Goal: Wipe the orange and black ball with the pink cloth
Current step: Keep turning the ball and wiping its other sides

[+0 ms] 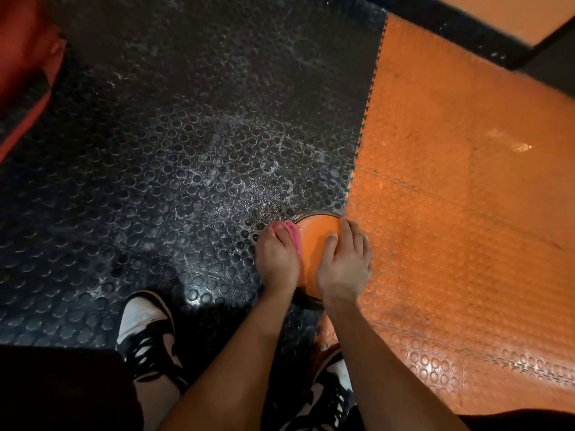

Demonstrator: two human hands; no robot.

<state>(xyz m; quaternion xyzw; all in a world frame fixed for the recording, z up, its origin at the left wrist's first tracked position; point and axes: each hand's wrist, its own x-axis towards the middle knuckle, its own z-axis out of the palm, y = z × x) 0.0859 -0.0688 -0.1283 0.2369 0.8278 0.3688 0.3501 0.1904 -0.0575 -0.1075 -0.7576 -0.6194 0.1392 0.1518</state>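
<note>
The orange and black ball (315,244) rests on the floor at the seam between black and orange mats, its orange face up and a dark rim showing at top and bottom. My left hand (276,262) presses the pink cloth (295,236) against the ball's left side; only a strip of cloth shows past the fingers. My right hand (345,262) lies flat on the ball's right side, fingers spread over it, steadying it.
Black studded floor mat (155,169) on the left joins the orange studded mat (451,213) on the right. My two black-and-white shoes (147,331) stand just below the ball. A red padded object (21,73) sits at the upper left; a dark ledge (485,42) crosses the upper right.
</note>
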